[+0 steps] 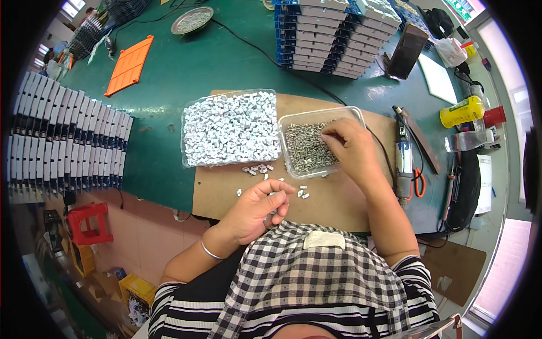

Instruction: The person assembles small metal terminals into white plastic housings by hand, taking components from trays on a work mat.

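Note:
My left hand point(261, 208) is curled, palm partly up, above the brown board point(217, 195) near my apron. Whitish bits show between its fingers, apparently small white parts like those on the board. Over a clear plastic tub point(354, 113) of small metal screws point(307, 148), my right hand point(353, 148) has its thumb and fingers pinched together. Whatever is between those fingertips is hidden. Left of the tub, a clear tray point(230, 164) is heaped with small white parts point(231, 127). Several loose white parts point(262, 169) lie on the board between the tray and my left hand.
An electric screwdriver point(404, 158) and orange-handled scissors point(419, 183) lie to the right. Stacked blue-and-white modules point(68, 138) stand at left, more point(322, 39) at the back. An orange panel point(130, 66), metal dish point(192, 21), phone point(407, 51) and yellow bottle point(463, 112) surround the work area.

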A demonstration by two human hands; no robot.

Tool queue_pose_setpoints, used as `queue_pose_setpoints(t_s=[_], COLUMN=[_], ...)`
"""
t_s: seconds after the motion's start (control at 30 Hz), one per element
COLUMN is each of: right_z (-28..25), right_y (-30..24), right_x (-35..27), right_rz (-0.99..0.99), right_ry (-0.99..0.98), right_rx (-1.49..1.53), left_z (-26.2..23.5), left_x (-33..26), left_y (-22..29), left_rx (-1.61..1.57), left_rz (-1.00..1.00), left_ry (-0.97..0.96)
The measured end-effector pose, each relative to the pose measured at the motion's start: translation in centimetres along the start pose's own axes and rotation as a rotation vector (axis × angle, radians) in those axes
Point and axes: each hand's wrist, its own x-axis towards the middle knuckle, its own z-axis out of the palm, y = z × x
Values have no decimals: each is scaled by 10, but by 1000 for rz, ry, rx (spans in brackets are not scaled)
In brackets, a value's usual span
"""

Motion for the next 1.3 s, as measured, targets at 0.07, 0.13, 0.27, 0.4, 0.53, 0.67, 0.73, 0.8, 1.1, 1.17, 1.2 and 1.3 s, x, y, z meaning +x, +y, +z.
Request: queue_pose_setpoints(t_s=[0.07, 0.13, 0.27, 0.4, 0.53, 0.67, 0.73, 0.8, 1.1, 1.17, 1.2, 1.3], right_z=[-3, -5, -14, 0, 7, 8, 13, 15, 17, 18, 18, 23], right_y=[-1, -5, -35, -48, -51, -56, -53, -53, -53, -56, -56, -55], right_x=[-2, -5, -26, -49, -55, -52, -54, -55, -57, -59, -59, -62], right_rz=[22, 45, 307, 420, 116, 152, 205, 259, 343, 318, 321, 242], right_ry=[18, 38, -155, -314, -324, -385, -371, -358, -393, -343, -338, -299], right_rx=[33, 68, 649, 1091, 751, 741, 820, 901, 876, 771, 766, 760], left_z=[8, 13, 9, 0, 5, 6, 6, 9, 6, 3, 3, 5], left_x=[0, 0, -1, 3, 2, 2, 3, 4, 2, 1, 2, 0], left_y=[3, 7, 7, 2, 2, 1, 0, -2, -3, -6, -7, -5], left_rx=[-5, -9, -39, -172, -96, -70, -47, 84, 67, 85, 105, 188], left_rz=[7, 13, 59, 86, 68, 88, 106, 210, 170, 190, 210, 209], left_ry=[36, 75, 76, -31, -50, -49, -36, 33, 56, 64, 68, 116])
